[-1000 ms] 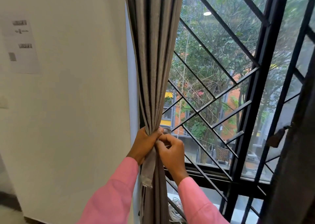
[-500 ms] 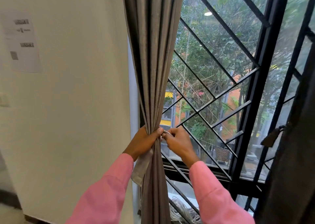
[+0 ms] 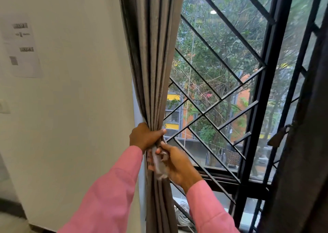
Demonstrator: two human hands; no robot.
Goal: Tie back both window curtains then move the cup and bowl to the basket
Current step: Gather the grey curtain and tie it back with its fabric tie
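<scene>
Grey window curtain (image 3: 154, 55), centre of frame, bunched in the curled grip of the left hand (image 3: 144, 137); right hand (image 3: 175, 165), just below, pinches the pale tieback strap (image 3: 159, 165); advisable: hold the bunch tight while wrapping the strap snugly round; cup, bowl, basket out of view.

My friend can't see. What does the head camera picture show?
Two hands in pink sleeves work on a grey pleated fabric curtain: the left hand grips its gathered folds, the right hand holds a pale grey fabric tie strip just below. Behind is a black metal window grille with green trees outside.
</scene>
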